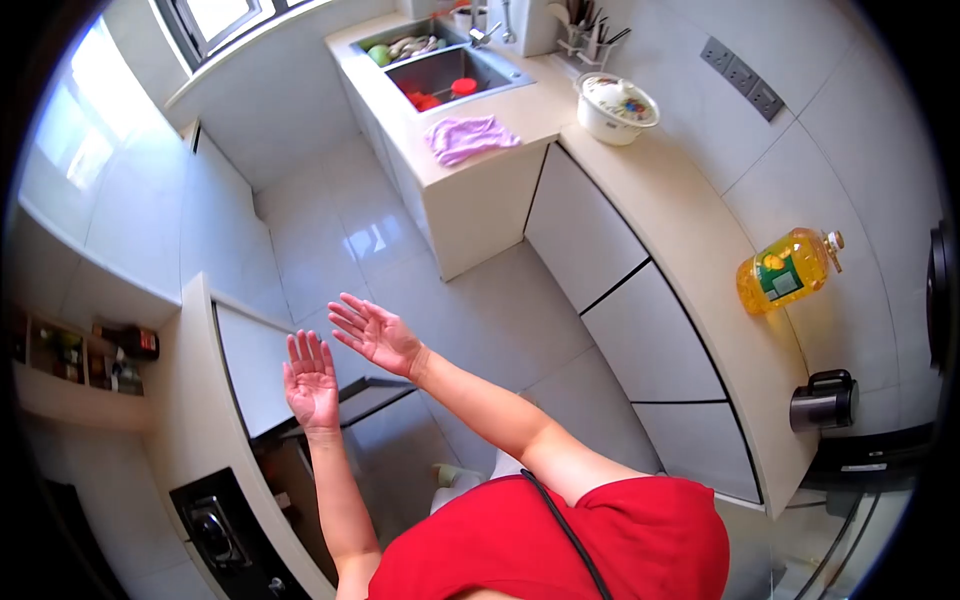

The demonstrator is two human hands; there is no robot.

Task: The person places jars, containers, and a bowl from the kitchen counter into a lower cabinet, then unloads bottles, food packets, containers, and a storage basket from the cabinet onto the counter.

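My left hand (312, 382) is held up, palm showing, fingers spread slightly and nothing in it. Just to its right, my right hand (375, 336) is also palm up, with its fingers apart and empty. The two hands are close but do not touch. Beneath and beside them are a white cabinet panel (250, 370) and the grey tiled floor (480, 320). Neither hand appears to touch anything.
A counter (560, 105) holds a sink (450, 75), a purple cloth (470, 138) and a lidded white pot (617, 110). Farther right are an oil bottle (788, 270) and a dark kettle (824, 401). A black control panel (222, 535) is at lower left.
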